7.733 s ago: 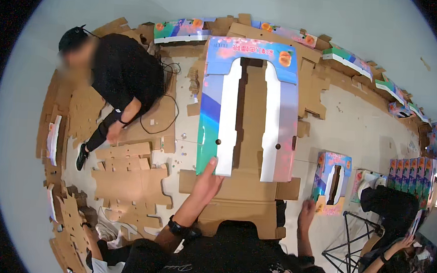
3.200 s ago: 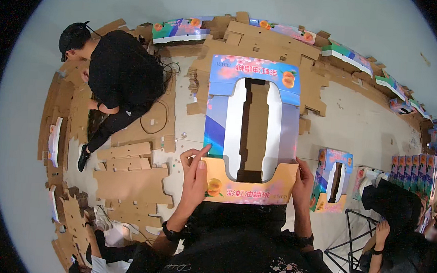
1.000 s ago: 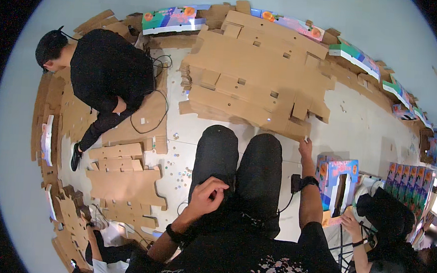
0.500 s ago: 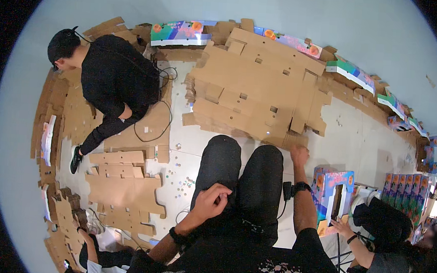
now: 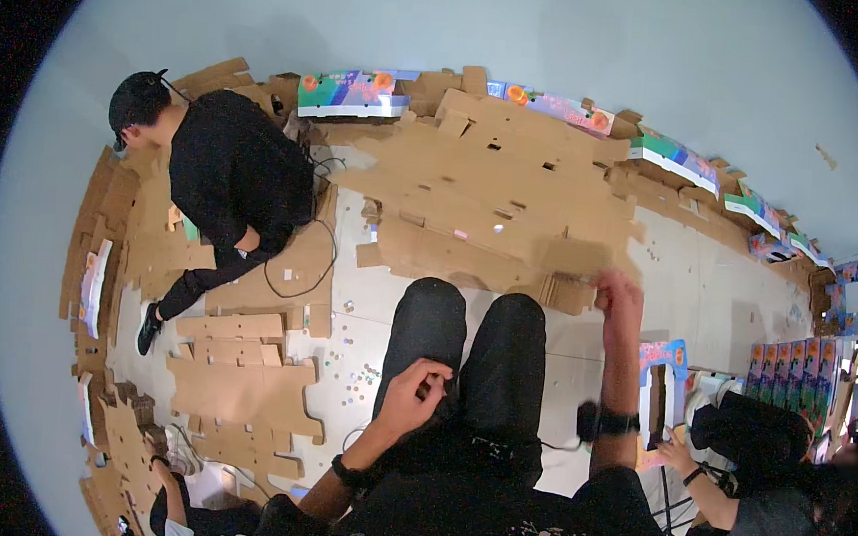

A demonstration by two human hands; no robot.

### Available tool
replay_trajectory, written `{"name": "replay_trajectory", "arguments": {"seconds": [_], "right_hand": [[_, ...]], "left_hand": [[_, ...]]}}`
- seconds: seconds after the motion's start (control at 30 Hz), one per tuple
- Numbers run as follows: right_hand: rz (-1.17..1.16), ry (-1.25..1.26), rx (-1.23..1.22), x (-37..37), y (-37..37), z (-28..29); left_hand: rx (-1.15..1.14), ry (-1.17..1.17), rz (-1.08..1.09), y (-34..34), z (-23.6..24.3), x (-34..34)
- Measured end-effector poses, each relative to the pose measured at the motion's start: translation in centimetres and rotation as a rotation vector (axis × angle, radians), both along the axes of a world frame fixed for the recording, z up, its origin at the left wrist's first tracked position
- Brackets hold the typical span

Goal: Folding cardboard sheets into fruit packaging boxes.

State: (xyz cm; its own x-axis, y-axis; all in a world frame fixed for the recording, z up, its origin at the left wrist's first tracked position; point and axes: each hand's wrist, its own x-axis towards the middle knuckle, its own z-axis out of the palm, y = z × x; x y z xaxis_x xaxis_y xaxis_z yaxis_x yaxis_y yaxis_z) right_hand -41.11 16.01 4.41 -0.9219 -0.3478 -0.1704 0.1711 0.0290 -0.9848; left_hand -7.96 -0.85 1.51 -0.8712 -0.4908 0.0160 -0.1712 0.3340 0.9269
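Note:
My left hand (image 5: 415, 397) rests on my left thigh, its fingers curled in toward the palm; whether anything is inside is hidden. Beyond my right knee, my right hand (image 5: 621, 292) is smeared by motion, so its fingers do not show clearly. It is beside the near right corner of a large flattened cardboard sheet (image 5: 513, 180), whose surface is also blurred. A small brown cardboard flap (image 5: 569, 294) lies just left of that hand; I cannot tell whether they touch. Slots and cut-outs show across the sheet.
A person in black (image 5: 239, 158) crouches at left over cardboard. At right a co-worker's hand (image 5: 675, 452) touches a printed box (image 5: 674, 357); coloured boxes (image 5: 791, 379) stand behind. More flattened cardboard (image 5: 245, 385) lies at left, near small scattered discs (image 5: 358, 386). A black cable (image 5: 301, 270) loops there.
My right hand has lifted away to the right from the cardboard's near edge. The large cardboard sheet has shifted and blurred. My left hand stays on my thigh; the whole view has tilted slightly.

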Motion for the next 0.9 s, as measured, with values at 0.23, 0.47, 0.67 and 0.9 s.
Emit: {"name": "replay_trajectory", "arguments": {"seconds": [0.23, 0.47, 0.67, 0.9], "right_hand": [[0.787, -0.534, -0.314, 19.3, -1.6, 10.9], [1.071, -0.447, -0.362, 26.1, -5.9, 8.6], [1.149, -0.088, -0.219, 24.6, -1.6, 4.3], [-0.154, 0.235, 0.373, 18.6, 7.3, -3.2]], "left_hand": [[-0.410, 0.154, -0.013, 1.3, 2.0, -3.3], [-0.664, 0.533, 0.163, 4.2, 3.7, -7.9], [-0.578, 0.241, -0.161, 1.0, 4.9, -7.6], [-0.474, 0.352, -0.305, -1.0, 4.8, -2.1]]}}
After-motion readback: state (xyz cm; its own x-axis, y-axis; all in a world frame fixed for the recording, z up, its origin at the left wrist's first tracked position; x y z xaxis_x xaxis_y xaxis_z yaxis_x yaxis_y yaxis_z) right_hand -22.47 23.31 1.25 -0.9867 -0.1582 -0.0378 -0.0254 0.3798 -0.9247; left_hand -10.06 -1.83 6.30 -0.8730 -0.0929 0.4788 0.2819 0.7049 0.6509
